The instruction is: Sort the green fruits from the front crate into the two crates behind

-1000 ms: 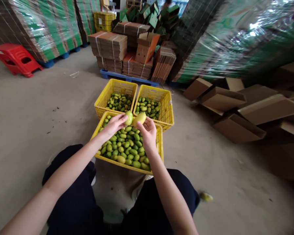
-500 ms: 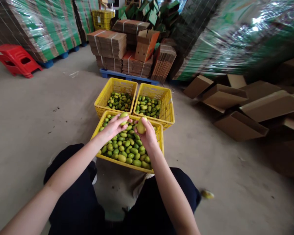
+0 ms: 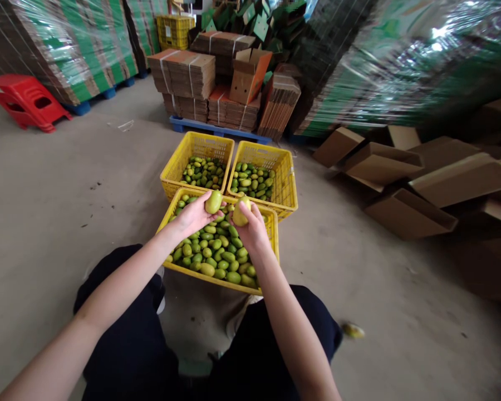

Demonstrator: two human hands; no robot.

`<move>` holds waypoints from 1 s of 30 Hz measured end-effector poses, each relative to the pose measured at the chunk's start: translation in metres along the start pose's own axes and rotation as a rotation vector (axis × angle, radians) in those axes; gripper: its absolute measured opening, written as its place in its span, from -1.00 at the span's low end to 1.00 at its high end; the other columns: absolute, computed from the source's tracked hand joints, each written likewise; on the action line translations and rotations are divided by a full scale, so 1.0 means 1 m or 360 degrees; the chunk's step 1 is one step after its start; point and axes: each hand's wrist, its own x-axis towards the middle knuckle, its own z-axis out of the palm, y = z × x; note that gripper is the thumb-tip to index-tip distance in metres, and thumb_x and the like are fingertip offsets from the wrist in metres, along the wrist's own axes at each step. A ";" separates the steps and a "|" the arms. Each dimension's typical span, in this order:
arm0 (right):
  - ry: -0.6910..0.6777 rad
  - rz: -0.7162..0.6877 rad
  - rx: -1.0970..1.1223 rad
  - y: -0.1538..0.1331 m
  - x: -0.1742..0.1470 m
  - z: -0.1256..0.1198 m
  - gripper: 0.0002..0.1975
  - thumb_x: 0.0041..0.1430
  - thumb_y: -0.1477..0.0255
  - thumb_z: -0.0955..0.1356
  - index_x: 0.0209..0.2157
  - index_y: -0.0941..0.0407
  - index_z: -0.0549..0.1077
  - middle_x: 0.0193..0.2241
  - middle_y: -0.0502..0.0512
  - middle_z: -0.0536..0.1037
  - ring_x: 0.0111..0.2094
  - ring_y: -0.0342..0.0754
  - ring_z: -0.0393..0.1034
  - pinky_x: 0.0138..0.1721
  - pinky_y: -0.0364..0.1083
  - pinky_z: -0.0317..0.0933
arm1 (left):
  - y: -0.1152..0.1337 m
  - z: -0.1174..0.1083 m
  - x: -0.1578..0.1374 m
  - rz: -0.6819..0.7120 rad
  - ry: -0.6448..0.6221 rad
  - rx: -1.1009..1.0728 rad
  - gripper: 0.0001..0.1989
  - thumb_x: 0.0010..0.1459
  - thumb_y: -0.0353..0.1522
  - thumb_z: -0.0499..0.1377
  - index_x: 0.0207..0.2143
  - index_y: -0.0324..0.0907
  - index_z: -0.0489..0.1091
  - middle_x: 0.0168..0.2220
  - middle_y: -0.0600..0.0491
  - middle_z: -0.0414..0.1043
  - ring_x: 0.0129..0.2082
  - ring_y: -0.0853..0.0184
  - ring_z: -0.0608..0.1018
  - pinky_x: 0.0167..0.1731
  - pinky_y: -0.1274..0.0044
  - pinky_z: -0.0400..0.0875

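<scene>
My left hand (image 3: 194, 216) is closed round a smooth yellow-green oval fruit (image 3: 213, 202), much like a small mango. A second, yellower fruit (image 3: 241, 212) sits in my right hand (image 3: 254, 227), with the thumb pressed over its near side. Both hands are close together above the near yellow crate (image 3: 217, 283), which holds many loose green and yellowish fruits (image 3: 211, 253). Behind it, touching or nearly so, stand a left yellow crate (image 3: 176, 161) and a right yellow crate (image 3: 286, 184), each partly filled with similar fruits.
One fruit (image 3: 353, 330) lies on the floor by my right knee. Open cardboard boxes (image 3: 409, 211) are heaped at the right. Beyond the crates, flattened cartons (image 3: 183, 75) rest on a blue pallet (image 3: 221, 131). A red stool (image 3: 33, 103) and wrapped pallet loads (image 3: 79, 44) stand at the left.
The fruit in my left hand has turned and shows more of its face, with the hand rolled palm-up a little. My right hand keeps its fruit almost in place.
</scene>
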 end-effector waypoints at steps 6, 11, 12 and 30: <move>-0.0047 0.0101 0.0063 0.000 0.000 -0.002 -0.68 -0.06 0.22 0.51 -0.31 0.07 0.46 -0.45 -0.03 0.53 -0.48 -0.13 0.38 -0.52 -0.13 0.29 | -0.004 -0.005 0.002 0.0182 -0.0044 0.0055 -0.90 0.13 -0.50 0.25 -0.37 -0.24 0.36 -0.47 0.09 0.46 -0.57 0.51 0.46 -0.46 0.65 0.41; -0.0027 0.0177 0.0090 0.004 0.007 -0.003 -0.68 0.05 0.13 0.43 -0.32 0.09 0.48 -0.40 0.05 0.58 -0.47 -0.09 0.42 -0.50 -0.09 0.32 | -0.005 -0.012 0.006 0.0119 -0.0081 0.0096 -0.95 0.16 -0.43 0.26 -0.33 -0.25 0.46 -0.40 0.04 0.53 -0.45 0.46 0.52 -0.40 0.63 0.40; -0.0017 0.0175 0.0096 0.004 0.008 -0.003 -0.69 0.05 0.13 0.43 -0.33 0.08 0.47 -0.41 0.03 0.57 -0.48 -0.09 0.41 -0.51 -0.10 0.31 | -0.005 -0.014 0.007 0.0107 -0.0067 0.0099 -0.95 0.16 -0.43 0.27 -0.32 -0.25 0.48 -0.39 0.04 0.54 -0.44 0.47 0.52 -0.40 0.64 0.38; 0.0014 0.0028 -0.0043 0.007 0.009 -0.005 -0.71 -0.05 0.18 0.49 -0.36 0.07 0.50 -0.40 0.02 0.55 -0.41 -0.06 0.40 -0.44 -0.07 0.34 | -0.001 -0.010 -0.001 0.0058 -0.0154 0.0164 -0.79 0.19 -0.36 0.25 -0.14 -0.26 0.52 -0.28 -0.03 0.58 -0.32 0.39 0.61 -0.21 0.58 0.47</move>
